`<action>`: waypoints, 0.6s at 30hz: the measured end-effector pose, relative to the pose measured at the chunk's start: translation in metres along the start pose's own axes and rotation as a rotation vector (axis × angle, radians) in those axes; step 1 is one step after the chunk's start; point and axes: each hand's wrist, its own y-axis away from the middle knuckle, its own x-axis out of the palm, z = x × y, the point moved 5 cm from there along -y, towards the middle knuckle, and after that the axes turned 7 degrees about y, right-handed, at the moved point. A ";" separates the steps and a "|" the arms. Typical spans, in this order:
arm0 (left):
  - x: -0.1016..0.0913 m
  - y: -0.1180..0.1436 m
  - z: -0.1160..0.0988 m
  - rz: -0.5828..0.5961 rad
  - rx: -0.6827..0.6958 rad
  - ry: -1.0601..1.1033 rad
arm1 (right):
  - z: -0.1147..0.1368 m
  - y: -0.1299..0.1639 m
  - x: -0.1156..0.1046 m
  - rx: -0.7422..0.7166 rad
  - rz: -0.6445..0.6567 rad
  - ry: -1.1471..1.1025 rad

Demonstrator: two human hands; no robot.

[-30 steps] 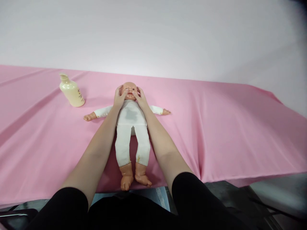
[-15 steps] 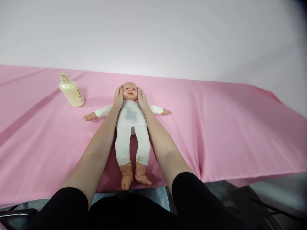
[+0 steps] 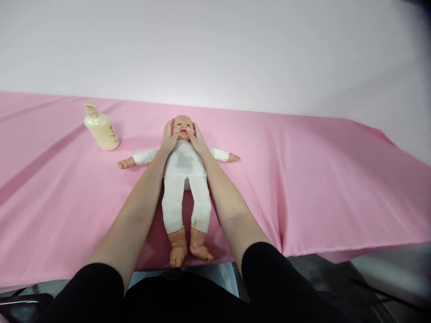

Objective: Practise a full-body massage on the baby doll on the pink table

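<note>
A baby doll (image 3: 184, 179) in white clothes lies on its back on the pink cloth (image 3: 303, 179), arms spread, feet toward me. My left hand (image 3: 168, 134) rests on the left side of the doll's head, thumb on its cheek. My right hand (image 3: 197, 137) rests on the right side of the head, thumb near the mouth. Both hands cup the face, fingers spread along its sides.
A cream lotion bottle (image 3: 100, 128) with a pump top stands on the cloth to the left of the doll. The cloth's front edge hangs near my lap. A plain white wall rises behind the table.
My thumbs have moved inward from the sides of the doll's head onto its cheeks. The doll and bottle have stayed in place.
</note>
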 end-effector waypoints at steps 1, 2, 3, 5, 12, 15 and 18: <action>0.000 -0.001 0.001 -0.006 -0.008 0.012 | 0.002 0.001 -0.001 0.001 -0.016 -0.004; 0.000 -0.001 0.001 -0.011 -0.013 0.025 | 0.005 0.002 -0.001 0.004 -0.031 -0.019; 0.000 -0.001 0.000 -0.016 -0.014 0.040 | 0.007 0.004 -0.002 0.008 -0.042 -0.044; -0.002 -0.002 -0.001 -0.030 -0.011 0.074 | 0.013 0.009 -0.003 0.011 -0.048 -0.100; -0.005 -0.001 0.000 -0.104 -0.083 0.222 | 0.023 0.015 -0.009 0.074 -0.117 -0.230; -0.002 0.000 0.003 -0.115 -0.127 0.343 | 0.019 0.011 -0.006 0.157 -0.146 -0.294; 0.001 0.000 0.005 -0.094 -0.139 0.425 | 0.015 0.006 0.000 0.211 -0.168 -0.371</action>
